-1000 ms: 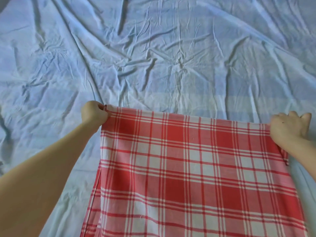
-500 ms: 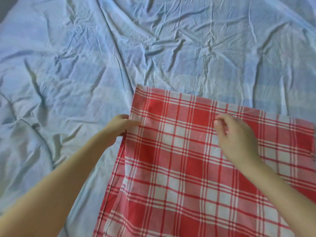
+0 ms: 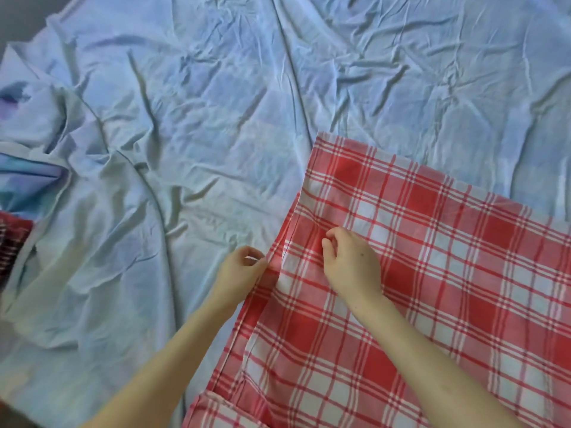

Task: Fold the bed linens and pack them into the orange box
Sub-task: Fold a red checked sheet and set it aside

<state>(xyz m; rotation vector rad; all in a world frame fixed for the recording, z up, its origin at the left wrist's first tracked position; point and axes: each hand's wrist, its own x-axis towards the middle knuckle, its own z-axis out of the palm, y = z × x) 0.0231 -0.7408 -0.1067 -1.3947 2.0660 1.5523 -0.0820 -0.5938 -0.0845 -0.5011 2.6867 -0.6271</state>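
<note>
A red and white checked linen [image 3: 432, 273] lies spread on the right half of the bed, its far left corner near the middle of the view. My left hand [image 3: 241, 273] pinches the linen's left edge about halfway along it. My right hand [image 3: 349, 264] rests on top of the cloth just right of that edge, fingers curled and pinching a small ridge of fabric. The orange box is not in view.
A wrinkled pale blue sheet [image 3: 216, 118] covers the bed under everything. At the left edge lies a bunched blue patterned cloth [image 3: 24, 177], with a dark red checked piece [image 3: 10, 242] below it. A grey strip shows at the top left corner.
Both hands left the linen's far corners and came to its left edge. The right hand crossed leftward over the cloth. The view has swung left, showing the cloths at the left.
</note>
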